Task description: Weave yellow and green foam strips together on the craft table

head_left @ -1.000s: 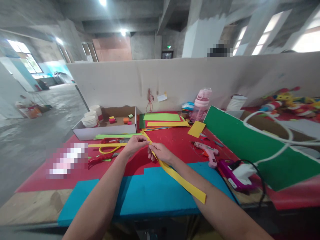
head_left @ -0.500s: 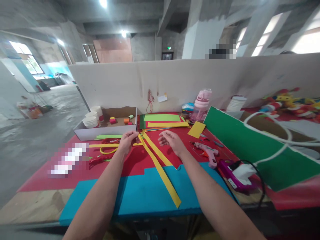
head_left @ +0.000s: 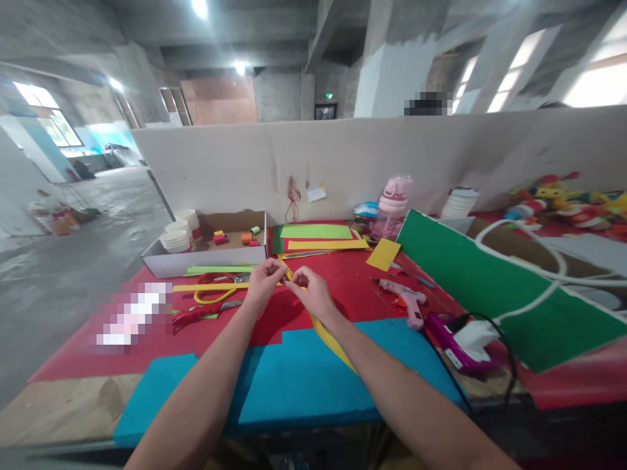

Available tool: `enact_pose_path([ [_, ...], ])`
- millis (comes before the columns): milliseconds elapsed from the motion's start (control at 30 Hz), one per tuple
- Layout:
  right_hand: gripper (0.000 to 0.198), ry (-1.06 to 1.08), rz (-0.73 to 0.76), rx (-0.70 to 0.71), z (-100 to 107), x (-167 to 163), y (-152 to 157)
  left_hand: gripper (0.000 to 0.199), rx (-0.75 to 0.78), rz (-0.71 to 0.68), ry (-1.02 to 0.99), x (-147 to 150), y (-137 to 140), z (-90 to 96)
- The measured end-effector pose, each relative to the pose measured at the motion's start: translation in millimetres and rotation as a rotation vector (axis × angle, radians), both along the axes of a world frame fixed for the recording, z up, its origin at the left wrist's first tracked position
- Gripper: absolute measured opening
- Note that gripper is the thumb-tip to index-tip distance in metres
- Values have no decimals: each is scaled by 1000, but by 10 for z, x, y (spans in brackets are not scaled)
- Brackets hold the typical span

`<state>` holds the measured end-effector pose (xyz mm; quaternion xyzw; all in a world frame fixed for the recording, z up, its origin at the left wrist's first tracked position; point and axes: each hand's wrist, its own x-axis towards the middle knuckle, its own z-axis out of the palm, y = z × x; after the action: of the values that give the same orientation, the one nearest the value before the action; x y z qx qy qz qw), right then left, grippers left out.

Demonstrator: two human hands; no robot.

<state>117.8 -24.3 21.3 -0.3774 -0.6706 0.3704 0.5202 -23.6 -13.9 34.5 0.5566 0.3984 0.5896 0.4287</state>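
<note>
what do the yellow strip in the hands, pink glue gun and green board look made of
The yellow strip looks like matte paper or thin foam, unclear which; it bends softly. The pink glue gun seems smooth moulded plastic, judging by its evenly coloured body. The green board could be matte cardboard: flat face, pale edge.

Narrow yellow strip (head_left: 331, 342), softly curved, aslant, upper end between left hand (head_left: 266, 282) and right hand (head_left: 312, 295).

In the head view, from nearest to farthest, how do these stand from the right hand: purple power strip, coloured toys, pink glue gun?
From the right hand:
1. Pink glue gun: to its right.
2. Purple power strip: farther right, nearer the camera.
3. Coloured toys: far back right.
</note>
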Motion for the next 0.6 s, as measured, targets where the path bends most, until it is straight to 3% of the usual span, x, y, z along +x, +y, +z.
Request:
enact_pose_path([
  [233,20,27,-18,-29,-88,25,65,26,-42,-49,-12,-19,-25,19],
  [433,26,136,46,-145,-150,38,127,27,-88,-248,33,-53,-20,24],
  [600,22,104,17,-129,-142,68,126,25,-72,-228,130,-80,7,-1],
])
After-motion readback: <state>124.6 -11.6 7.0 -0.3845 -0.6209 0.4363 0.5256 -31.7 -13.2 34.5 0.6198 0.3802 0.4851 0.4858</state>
